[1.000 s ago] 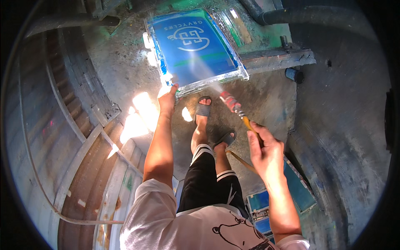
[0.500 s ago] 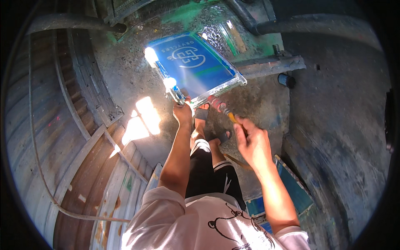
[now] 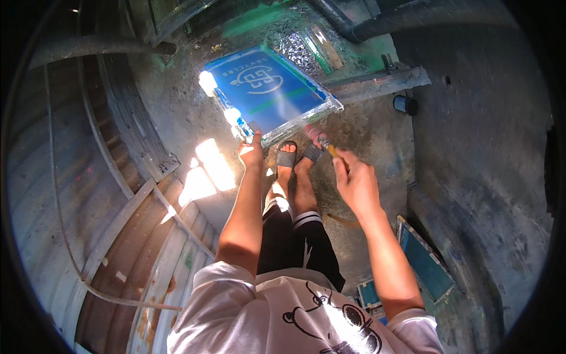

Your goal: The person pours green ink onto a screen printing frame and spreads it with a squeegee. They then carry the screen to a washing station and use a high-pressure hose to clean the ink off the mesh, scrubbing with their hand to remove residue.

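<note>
A blue printing screen (image 3: 295,88) in a metal frame, with a pale emblem and lettering on it, is raised in front of me, tilted. My left hand (image 3: 251,154) grips its near left corner, thumb up on the frame. My right hand (image 3: 356,186) is closed round a spray wand (image 3: 315,134) with a red-and-metal head and a yellow handle, aimed at the screen. A whitish spray runs from the nozzle onto the blue surface. My sandalled feet stand on the stained concrete below the frame.
Corrugated metal sheets (image 3: 106,259) and a cable line my left. A concrete ledge (image 3: 383,85), dark pipes (image 3: 413,29) and a dark cylindrical can (image 3: 405,105) lie at the back right. More framed screens (image 3: 421,259) lean at the lower right, by the dark wall. A yellowish hose trails behind my legs.
Over the last second the screen has dropped lower in view and turned slightly; my right hand and wand moved left and up. My right foot has shifted forward, beside the left.
</note>
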A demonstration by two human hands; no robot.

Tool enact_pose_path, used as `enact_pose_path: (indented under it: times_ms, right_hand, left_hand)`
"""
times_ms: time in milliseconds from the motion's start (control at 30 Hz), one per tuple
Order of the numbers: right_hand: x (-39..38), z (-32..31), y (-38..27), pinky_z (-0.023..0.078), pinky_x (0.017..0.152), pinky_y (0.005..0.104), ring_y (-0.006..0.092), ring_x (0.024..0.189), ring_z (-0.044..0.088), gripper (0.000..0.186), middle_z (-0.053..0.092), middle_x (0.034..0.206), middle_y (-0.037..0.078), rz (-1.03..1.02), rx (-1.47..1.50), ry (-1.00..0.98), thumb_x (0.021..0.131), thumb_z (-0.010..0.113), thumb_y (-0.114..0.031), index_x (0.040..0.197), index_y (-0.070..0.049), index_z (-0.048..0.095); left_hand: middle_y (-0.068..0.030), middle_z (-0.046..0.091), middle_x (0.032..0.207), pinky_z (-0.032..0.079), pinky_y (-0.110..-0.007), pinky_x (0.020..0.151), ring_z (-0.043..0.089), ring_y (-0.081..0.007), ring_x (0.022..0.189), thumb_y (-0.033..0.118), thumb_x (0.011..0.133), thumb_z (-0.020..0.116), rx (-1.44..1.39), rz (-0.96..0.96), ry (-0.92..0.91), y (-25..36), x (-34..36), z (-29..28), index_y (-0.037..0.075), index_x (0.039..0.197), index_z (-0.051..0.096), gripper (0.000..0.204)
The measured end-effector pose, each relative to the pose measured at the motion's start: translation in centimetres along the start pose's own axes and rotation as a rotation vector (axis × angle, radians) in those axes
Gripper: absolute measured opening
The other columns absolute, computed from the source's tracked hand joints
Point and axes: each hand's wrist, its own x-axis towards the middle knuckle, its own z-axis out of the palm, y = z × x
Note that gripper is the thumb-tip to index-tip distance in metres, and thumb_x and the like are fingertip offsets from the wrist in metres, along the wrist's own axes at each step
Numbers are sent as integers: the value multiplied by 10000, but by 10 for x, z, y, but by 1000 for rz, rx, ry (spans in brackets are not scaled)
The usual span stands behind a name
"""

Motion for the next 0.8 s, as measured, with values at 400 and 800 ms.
enact_pose_path:
  times_ms: [400, 800]
  right_hand:
    - [20, -9, 75, 535, 745, 474, 443, 895, 657, 254, 683, 937, 255, 31, 23, 200, 956, 593, -198, 1147, -45, 661]
    - [31, 14, 66, 519, 700, 530, 455, 831, 658, 228, 683, 832, 245, 186, -4, 233, 964, 580, -216, 1146, -92, 638]
  left_hand:
    - [-159, 650, 744, 489, -354, 487, 600, -215, 498, 360, 881, 738, 117, -64, -66, 111, -64, 16, -44, 830, 602, 429]
    - [-126, 679, 874, 486, -291, 609, 609, -175, 672, 293, 901, 742, -105, -129, -192, 70, -24, 8, -50, 1117, 594, 431]
